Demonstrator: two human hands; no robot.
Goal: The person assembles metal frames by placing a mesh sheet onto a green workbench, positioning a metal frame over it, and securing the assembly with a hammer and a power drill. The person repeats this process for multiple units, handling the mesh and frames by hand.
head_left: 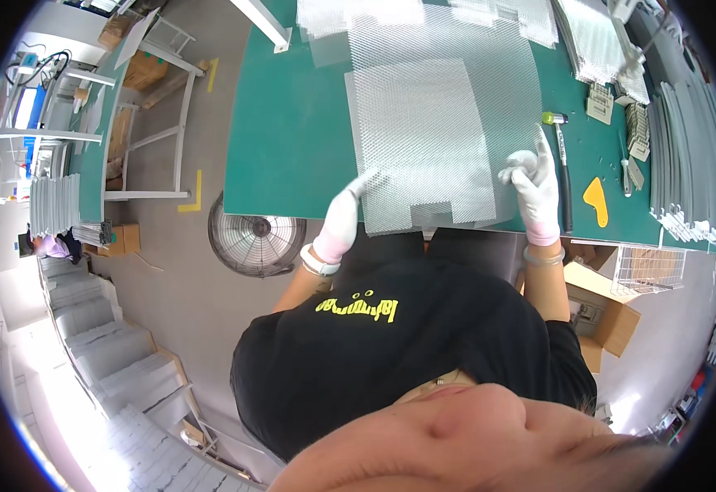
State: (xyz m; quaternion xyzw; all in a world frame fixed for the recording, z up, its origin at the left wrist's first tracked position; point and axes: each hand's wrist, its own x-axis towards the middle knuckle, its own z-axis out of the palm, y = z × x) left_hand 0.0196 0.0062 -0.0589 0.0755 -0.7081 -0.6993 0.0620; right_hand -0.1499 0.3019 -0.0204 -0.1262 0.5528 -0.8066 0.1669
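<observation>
A person in a black T-shirt (pixel 456 320), seen from above, wears two white gloves at a green rectangular worktable (pixel 284 139) filling the upper centre of the frame. At the centre of the table lie two overlapping silver metal mesh sheets: a smaller, denser sheet (pixel 423 123) and a larger, more see-through sheet (pixel 448 37) reaching to the top edge. More mesh lies along the top; its sheets cannot be counted.

The left hand (pixel 345 217), left of centre, has its fingers together on the smaller sheet's left edge; whether they pinch it cannot be told. The right hand (pixel 536 193), right of centre, is loosely spread, index finger straight up the frame and the others bent, at the larger sheet's right edge.

Right of it are one black-handled hammer with a lime-green head (pixel 567 180) and one flat yellow plastic tool (pixel 595 203). One round, dark wire-caged fan (pixel 258 234) stands left of centre, below the table.
</observation>
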